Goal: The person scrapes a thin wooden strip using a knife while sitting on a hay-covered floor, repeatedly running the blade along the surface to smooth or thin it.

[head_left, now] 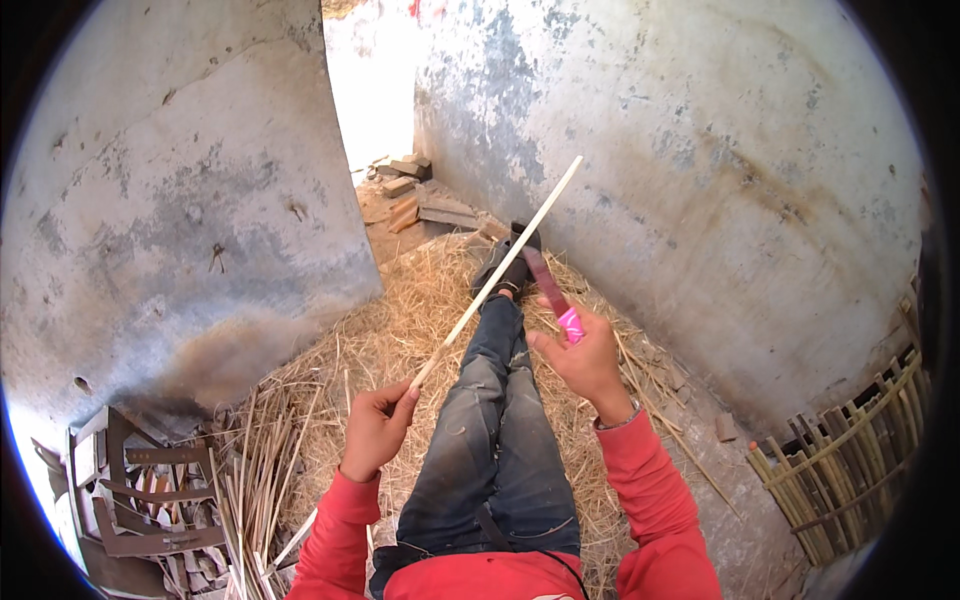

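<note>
My left hand is closed, pinching the lower end of a long pale wooden or bamboo strip between thumb and fingers. The strip slants up and to the right, its far end well past my shoes. My right hand holds a knife by its pink handle, with the thumb held out to the side. The knife's dark reddish-brown blade points up and to the left, just right of the strip and seemingly apart from it.
My outstretched legs lie over straw-like shavings. Long thin strips are heaped at left beside a broken wooden frame. A slatted fence-like panel leans at lower right. Bricks lie by the bright doorway, between worn walls.
</note>
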A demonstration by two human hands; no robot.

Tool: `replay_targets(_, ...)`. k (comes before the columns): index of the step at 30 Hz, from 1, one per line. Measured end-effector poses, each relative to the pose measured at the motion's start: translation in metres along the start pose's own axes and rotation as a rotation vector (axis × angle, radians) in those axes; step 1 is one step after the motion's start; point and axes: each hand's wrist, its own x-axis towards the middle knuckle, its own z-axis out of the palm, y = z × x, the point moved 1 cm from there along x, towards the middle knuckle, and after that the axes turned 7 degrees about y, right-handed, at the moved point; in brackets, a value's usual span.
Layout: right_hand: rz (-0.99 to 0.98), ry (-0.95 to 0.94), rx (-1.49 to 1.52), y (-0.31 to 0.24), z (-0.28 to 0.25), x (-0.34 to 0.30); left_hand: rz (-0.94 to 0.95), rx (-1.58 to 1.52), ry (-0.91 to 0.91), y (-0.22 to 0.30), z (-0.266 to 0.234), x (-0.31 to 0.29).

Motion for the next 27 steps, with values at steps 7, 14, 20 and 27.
replay_targets(7,0.020,-0.075,0.155,-0.012,0.007,0.002,0.020,-0.114,-0.027,0.023,0.019,-0.024)
replay_targets(14,0.020,-0.041,0.391,-0.014,-0.006,-0.024,0.167,-0.048,-0.014,0.036,0.034,-0.051)
replay_targets(20,-0.039,-0.088,0.374,-0.030,-0.033,-0.051,0.093,-0.042,-0.057,0.037,0.045,-0.072)
replay_targets(27,0.103,-0.037,0.413,-0.024,-0.021,-0.095,0.236,-0.001,-0.224,0.042,0.051,-0.088)
